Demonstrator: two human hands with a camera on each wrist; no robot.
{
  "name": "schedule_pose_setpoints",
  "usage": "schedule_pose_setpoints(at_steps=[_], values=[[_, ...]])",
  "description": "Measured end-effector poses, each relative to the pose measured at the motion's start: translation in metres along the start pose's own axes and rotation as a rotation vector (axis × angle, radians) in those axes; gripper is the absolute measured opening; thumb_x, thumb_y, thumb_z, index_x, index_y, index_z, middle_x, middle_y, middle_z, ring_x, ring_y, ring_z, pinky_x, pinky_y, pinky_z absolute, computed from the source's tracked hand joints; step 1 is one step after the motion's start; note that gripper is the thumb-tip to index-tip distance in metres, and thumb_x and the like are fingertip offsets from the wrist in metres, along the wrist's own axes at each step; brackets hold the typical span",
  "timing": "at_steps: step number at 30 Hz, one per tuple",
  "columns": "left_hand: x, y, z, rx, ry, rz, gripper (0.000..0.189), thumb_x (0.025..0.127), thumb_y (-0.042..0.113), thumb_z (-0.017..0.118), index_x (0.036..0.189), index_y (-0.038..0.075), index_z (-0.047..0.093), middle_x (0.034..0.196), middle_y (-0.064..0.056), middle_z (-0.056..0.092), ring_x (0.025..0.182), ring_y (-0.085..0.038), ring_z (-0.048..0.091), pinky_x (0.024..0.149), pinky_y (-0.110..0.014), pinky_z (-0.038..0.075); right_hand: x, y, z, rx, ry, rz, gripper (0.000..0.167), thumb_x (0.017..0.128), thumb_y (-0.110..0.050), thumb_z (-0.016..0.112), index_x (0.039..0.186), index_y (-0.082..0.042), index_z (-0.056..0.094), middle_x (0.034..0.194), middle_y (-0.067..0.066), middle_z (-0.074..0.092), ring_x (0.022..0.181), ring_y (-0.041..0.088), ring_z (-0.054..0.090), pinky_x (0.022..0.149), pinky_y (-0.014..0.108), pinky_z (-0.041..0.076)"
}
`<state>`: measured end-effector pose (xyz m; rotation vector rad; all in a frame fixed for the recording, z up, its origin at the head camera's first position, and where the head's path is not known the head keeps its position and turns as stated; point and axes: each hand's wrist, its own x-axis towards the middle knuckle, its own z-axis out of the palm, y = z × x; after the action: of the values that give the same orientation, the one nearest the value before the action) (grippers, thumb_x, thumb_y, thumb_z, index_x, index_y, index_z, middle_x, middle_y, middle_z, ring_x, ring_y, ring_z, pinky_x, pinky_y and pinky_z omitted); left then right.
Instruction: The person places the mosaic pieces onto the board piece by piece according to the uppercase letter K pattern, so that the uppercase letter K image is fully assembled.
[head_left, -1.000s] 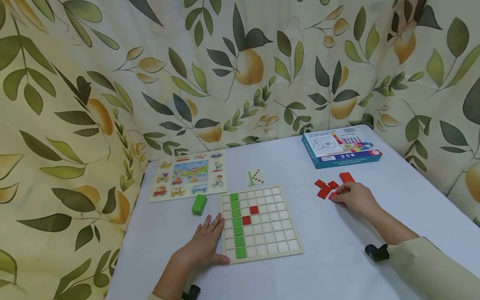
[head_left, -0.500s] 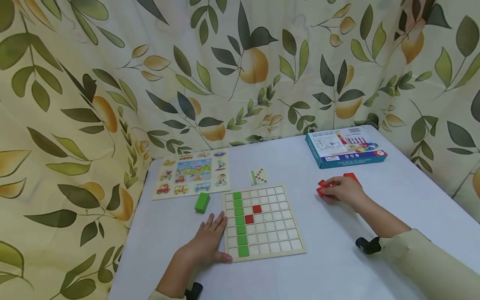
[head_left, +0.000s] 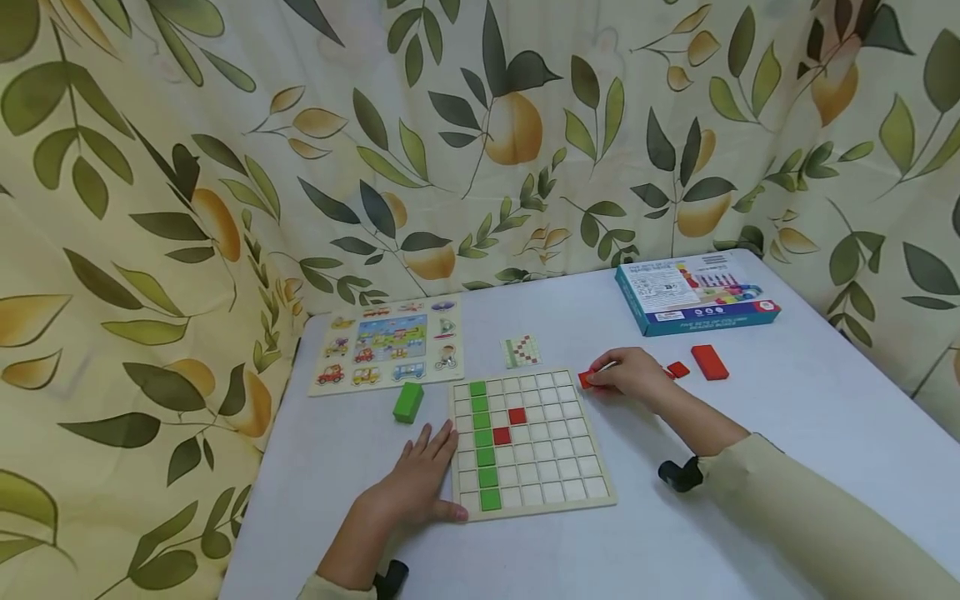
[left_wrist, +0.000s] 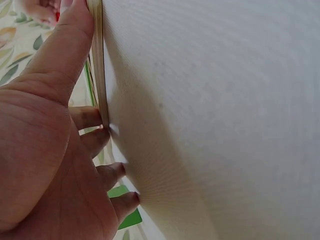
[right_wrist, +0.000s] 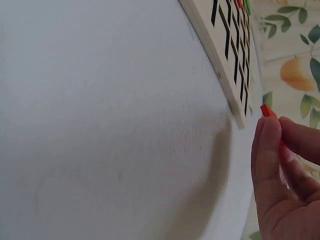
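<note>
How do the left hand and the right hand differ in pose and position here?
The left hand is spread out, while the right hand pinches a red tile. The left hand touches the left edge of the grid board; the right hand is near the board's far right corner. Both are bare.

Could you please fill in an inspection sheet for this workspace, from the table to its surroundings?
Surface: white-covered table, objects spread across it.
Job's things: grid board bearing a column of green tiles and two red squares; green block; red block; loose red pieces, partly hidden.
Clutter: vehicle-picture board, pattern card, teal-sided box, all behind the work.
Hands: left hand touches the grid board's edge; right hand pinches a red tile near its far right corner.
Cables: nothing seen.
Surroundings: leaf-and-fruit-patterned fabric.
</note>
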<state>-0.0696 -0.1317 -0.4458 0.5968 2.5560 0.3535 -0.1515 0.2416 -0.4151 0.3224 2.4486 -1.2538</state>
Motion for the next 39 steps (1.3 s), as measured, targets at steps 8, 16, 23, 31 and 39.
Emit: schedule_pose_setpoints(at_steps=[8, 16, 23, 31, 39], values=[[0.0, -0.001, -0.001, -0.009, -0.008, -0.005, 0.121, 0.072, 0.06, 0.082, 0.162, 0.012, 0.018, 0.169, -0.004, 0.007, 0.154, -0.034, 0.0, 0.12, -0.056, 0.012, 0.01, -0.018, 0.032, 0.056, -0.038, -0.022, 0.028, 0.091, -0.02, 0.077, 0.111, -0.002, 0.069, 0.109, 0.017, 0.064, 0.086, 0.022, 0.061, 0.067, 0.022, 0.051], [0.002, 0.002, 0.0, 0.004, -0.011, 0.001, 0.121, 0.072, 0.061, 0.082, 0.162, 0.013, 0.018, 0.17, -0.003, 0.007, 0.154, -0.034, 0.0, 0.12, -0.056, 0.013, 0.015, -0.026, 0.052, 0.022, -0.059, -0.073, 0.024, 0.09, -0.017, 0.077, 0.106, -0.001, 0.071, 0.102, 0.015, 0.067, 0.076, 0.017, 0.064, 0.066, 0.024, 0.051], [0.002, 0.003, -0.001, 0.017, -0.007, 0.0, 0.121, 0.072, 0.061, 0.082, 0.162, 0.013, 0.017, 0.169, -0.003, 0.007, 0.154, -0.033, 0.0, 0.12, -0.055, 0.013, 0.014, -0.031, 0.062, 0.065, -0.073, -0.071, 0.019, 0.09, -0.011, 0.076, 0.104, 0.001, 0.071, 0.1, 0.016, 0.068, 0.068, 0.017, 0.069, 0.067, 0.026, 0.057], [0.001, 0.003, -0.003, 0.017, -0.006, -0.002, 0.121, 0.072, 0.06, 0.082, 0.162, 0.012, 0.018, 0.169, -0.004, 0.007, 0.154, -0.033, 0.001, 0.12, -0.055, 0.013, 0.015, -0.036, 0.069, -0.006, -0.077, -0.123, 0.015, 0.089, -0.01, 0.076, 0.099, 0.0, 0.07, 0.09, 0.011, 0.07, 0.064, 0.016, 0.069, 0.064, 0.028, 0.057], [0.001, -0.001, -0.002, 0.036, 0.002, -0.004, 0.121, 0.073, 0.06, 0.081, 0.162, 0.012, 0.017, 0.17, -0.003, 0.006, 0.154, -0.034, 0.0, 0.121, -0.055, 0.013, 0.016, -0.042, 0.073, -0.109, -0.073, -0.16, 0.012, 0.089, -0.012, 0.076, 0.095, -0.001, 0.072, 0.076, 0.008, 0.071, 0.061, 0.017, 0.067, 0.061, 0.027, 0.053]])
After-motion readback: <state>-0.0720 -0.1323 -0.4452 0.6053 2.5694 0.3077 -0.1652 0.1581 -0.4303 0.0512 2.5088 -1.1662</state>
